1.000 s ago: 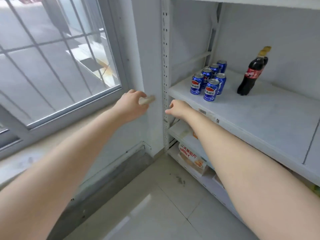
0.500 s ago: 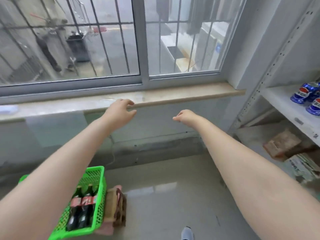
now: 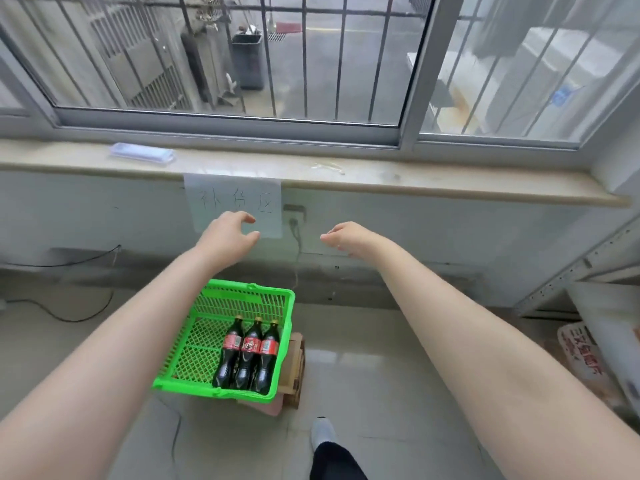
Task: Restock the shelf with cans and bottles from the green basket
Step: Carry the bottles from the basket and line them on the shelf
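Green basket point(image 3: 242, 299) holding 3 cola bottles point(image 3: 250, 355), left hand point(image 3: 227, 237) and right hand point(image 3: 349, 239) above, fingers loose, empty

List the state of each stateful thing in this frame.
Green plastic mesh basket: upright, mostly empty, holds three bottles.
Three dark cola bottles with red labels: capped, side by side at the basket's right wall.
Left hand: open, holds nothing, in the air.
Right hand: open, holds nothing.
White wall socket: plug in, cable hanging.
White paper sign: stuck flat below the window sill.
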